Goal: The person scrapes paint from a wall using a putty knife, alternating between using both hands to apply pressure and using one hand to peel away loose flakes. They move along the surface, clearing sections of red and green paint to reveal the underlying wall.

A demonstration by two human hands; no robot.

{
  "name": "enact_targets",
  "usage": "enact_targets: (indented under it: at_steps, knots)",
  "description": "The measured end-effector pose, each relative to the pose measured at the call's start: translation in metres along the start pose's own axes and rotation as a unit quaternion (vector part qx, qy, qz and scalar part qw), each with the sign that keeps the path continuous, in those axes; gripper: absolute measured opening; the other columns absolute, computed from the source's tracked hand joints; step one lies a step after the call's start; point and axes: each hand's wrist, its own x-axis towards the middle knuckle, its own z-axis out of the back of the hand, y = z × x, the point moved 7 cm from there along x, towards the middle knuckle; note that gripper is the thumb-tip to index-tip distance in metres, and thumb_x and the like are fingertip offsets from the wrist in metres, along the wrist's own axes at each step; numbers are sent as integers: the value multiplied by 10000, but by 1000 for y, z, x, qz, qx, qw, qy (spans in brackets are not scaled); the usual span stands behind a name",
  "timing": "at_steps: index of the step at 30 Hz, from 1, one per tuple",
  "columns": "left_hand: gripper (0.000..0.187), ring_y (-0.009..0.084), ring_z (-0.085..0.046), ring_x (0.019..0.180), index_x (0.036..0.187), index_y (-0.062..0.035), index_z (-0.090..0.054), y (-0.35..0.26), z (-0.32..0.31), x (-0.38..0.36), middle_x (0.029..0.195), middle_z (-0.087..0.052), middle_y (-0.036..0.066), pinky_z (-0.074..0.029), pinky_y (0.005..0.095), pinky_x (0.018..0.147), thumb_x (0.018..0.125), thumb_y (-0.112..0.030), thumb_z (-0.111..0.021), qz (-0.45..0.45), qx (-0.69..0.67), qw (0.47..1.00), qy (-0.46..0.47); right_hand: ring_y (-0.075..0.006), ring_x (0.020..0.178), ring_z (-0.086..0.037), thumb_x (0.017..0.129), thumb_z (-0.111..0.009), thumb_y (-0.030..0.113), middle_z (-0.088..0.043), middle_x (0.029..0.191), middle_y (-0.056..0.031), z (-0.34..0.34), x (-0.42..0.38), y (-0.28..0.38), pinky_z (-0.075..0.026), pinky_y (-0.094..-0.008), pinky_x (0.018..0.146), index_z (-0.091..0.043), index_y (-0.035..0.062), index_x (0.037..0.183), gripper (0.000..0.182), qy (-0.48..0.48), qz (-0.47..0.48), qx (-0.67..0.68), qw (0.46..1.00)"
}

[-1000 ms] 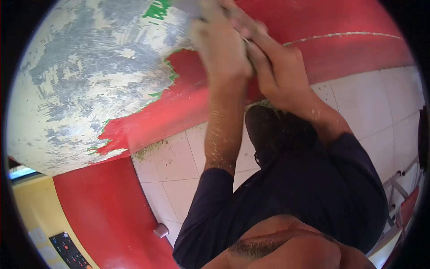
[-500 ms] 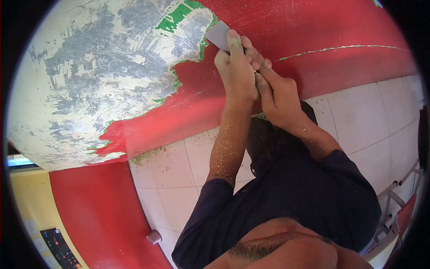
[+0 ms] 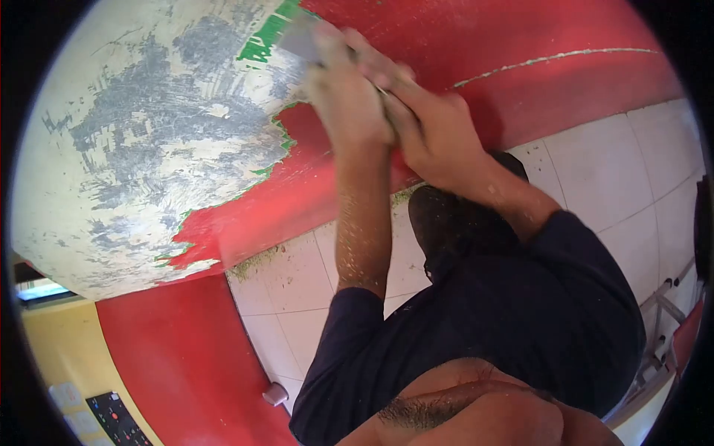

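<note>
A paint scraper (image 3: 300,41) with a flat grey blade lies against the wall at the ragged edge of the peeled patch. My left hand (image 3: 347,100) is closed around it just behind the blade, blurred by motion. Behind it, my right hand (image 3: 431,123) is also closed on the scraper; the fingers of both hands hide the handle. Red paint (image 3: 320,160) covers the wall under and right of my hands. To the left, the stripped patch (image 3: 171,134) shows white and grey, with green paint (image 3: 260,41) left along its border.
Pale floor tiles (image 3: 595,167) run along the wall's foot, with paint flakes (image 3: 256,264) scattered on them. A small door stop (image 3: 275,394) is at the lower left, beside a red panel (image 3: 175,349). Metal chair legs (image 3: 658,316) stand at the right edge.
Both hands and the scraper have moved left and up along the wall, over the patch's edge near the green strip. The whole view has shifted slightly.
</note>
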Motion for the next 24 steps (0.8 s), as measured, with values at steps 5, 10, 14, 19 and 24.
enact_targets:
  at_steps: [5,10,14,19,24]
  knots:
    - [383,111,-367,462,758,-65,-449,8,0,-1,552,-335,-13,-437,330,477,997,-364,-425,3,-1,1000,16,-417,659,-606,910,-509,114,-595,729,-236,1,-1,-5,-499,-465,562,-609,55,1094,217,-9,-11,-7,1000]
    - [395,108,-369,470,751,-64,-439,13,7,-8,547,-334,-13,-446,332,489,1002,-367,-411,28,15,999,18,-412,663,-611,906,-512,107,-595,717,-229,-5,-3,-2,-505,-467,573,-602,47,1091,214,-9,-3,5,1000]
    - [388,106,-366,492,770,-85,-447,-6,4,1,579,-342,-15,-450,335,502,1007,-389,-399,-22,15,1000,8,-398,639,-614,911,-517,82,-594,717,-233,-7,5,5,-486,-415,555,-600,12,1114,230,-1,19,1,1000]
    - [367,88,-339,534,836,-110,-447,12,14,-13,641,-310,-45,-437,317,539,1024,-412,-361,46,18,999,-16,-390,634,-617,908,-530,67,-594,711,-235,-10,-3,3,-477,-383,543,-615,1,1086,207,-7,22,-18,1000]
    - [375,109,-354,528,805,-110,-440,-1,15,-6,627,-323,-43,-448,318,522,1025,-403,-362,3,-6,999,37,-389,633,-618,902,-532,61,-584,728,-256,-17,-5,4,-484,-386,553,-599,-6,1128,246,27,3,-43,999]
